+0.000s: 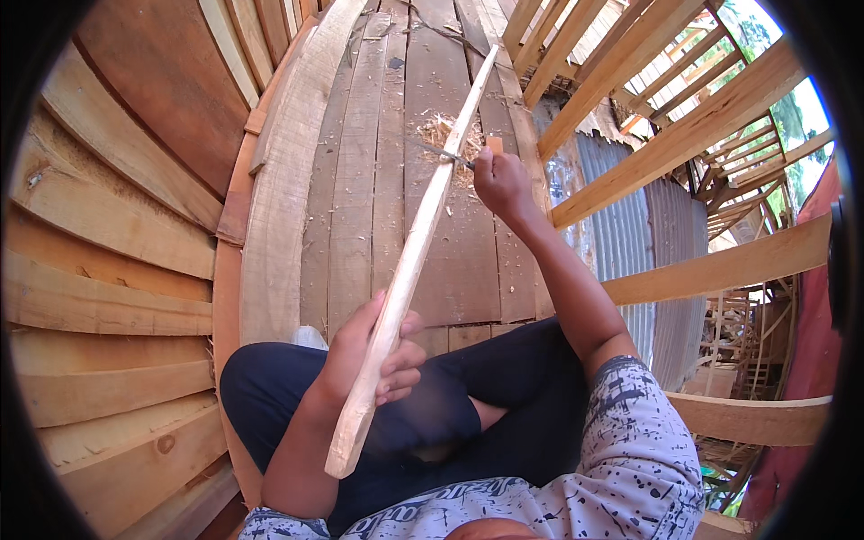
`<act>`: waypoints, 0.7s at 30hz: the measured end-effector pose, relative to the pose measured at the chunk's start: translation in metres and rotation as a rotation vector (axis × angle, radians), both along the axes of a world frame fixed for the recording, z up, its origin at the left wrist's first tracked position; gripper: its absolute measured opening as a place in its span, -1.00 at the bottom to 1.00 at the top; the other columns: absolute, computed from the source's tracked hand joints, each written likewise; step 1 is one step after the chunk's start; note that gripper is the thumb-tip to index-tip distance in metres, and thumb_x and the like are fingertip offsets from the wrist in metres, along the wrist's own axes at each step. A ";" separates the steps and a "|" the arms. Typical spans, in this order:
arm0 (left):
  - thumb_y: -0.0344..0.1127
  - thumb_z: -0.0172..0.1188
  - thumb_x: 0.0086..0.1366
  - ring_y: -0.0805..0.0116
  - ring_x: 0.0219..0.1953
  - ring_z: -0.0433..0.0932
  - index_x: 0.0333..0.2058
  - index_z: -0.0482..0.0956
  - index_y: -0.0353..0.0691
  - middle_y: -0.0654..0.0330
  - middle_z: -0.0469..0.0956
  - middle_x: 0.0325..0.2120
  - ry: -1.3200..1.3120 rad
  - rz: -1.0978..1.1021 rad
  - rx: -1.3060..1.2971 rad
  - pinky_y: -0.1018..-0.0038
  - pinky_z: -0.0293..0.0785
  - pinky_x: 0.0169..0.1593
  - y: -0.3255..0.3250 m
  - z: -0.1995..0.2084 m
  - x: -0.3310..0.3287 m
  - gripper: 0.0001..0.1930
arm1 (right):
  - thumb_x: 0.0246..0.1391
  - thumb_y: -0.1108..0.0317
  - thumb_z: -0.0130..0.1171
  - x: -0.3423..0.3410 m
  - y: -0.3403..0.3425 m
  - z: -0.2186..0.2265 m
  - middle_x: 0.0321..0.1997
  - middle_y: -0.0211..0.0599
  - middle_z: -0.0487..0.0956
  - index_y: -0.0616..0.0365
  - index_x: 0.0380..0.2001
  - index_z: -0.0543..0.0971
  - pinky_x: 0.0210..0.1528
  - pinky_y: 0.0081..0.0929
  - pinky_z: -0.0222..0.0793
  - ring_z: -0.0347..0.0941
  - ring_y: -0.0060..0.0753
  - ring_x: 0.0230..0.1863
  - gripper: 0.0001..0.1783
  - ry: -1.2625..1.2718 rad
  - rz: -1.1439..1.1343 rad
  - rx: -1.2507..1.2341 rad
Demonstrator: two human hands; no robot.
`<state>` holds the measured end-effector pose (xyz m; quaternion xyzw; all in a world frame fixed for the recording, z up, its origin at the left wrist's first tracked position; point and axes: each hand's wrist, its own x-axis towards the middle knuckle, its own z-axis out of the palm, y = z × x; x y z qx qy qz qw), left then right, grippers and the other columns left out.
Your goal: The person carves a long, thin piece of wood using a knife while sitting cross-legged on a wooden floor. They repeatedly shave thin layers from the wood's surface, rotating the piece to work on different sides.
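Note:
A long pale wooden stick, whittled along its sides, slants from near my chest up and away to a narrow tip. Around its lower half my left hand is wrapped, fingers curled under the wood. In my right hand is a knife with a dark blade and a light wooden handle, gripped in a fist. The blade lies across the stick's upper part, touching it, and its end sticks out on the left side. Curly wood shavings lie on the boards beneath that spot.
I sit cross-legged on a plank floor scattered with small chips. Stacked boards line the left side. Along the right run wooden rails, with corrugated metal sheets beyond them. A thin dark strip lies at the far end.

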<state>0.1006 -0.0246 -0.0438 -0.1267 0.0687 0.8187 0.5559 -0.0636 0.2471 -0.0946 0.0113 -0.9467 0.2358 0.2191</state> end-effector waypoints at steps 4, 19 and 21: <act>0.32 -0.36 0.44 0.41 -0.85 0.21 -0.35 0.28 -0.05 0.29 0.22 -0.80 0.012 0.026 -0.015 0.50 0.23 -0.78 -0.008 -0.003 0.001 -0.45 | 0.33 0.04 -0.26 0.041 -0.044 0.014 -0.80 0.13 0.37 0.28 -0.81 0.45 -0.55 0.01 0.32 0.36 0.19 -0.74 -0.28 -0.072 0.321 -0.036; 0.30 -0.28 0.45 0.49 -0.86 0.17 -0.40 0.26 -0.04 0.33 0.20 -0.81 0.142 -0.009 -0.282 0.57 0.17 -0.81 0.004 0.010 0.004 -0.48 | 0.34 0.00 -0.30 -0.021 0.057 -0.009 -0.56 0.27 0.51 0.36 -0.62 0.57 -0.23 0.13 0.38 0.49 0.32 -0.45 -0.28 -0.236 -0.356 0.006; 0.29 -0.27 0.45 0.50 -0.87 0.18 -0.39 0.26 -0.05 0.33 0.20 -0.81 0.209 -0.014 -0.349 0.59 0.17 -0.81 0.008 0.011 0.003 -0.49 | 0.33 0.00 -0.31 -0.013 0.059 -0.006 -0.53 0.30 0.50 0.36 -0.64 0.55 -0.20 0.16 0.36 0.48 0.36 -0.40 -0.28 -0.309 -0.221 -0.010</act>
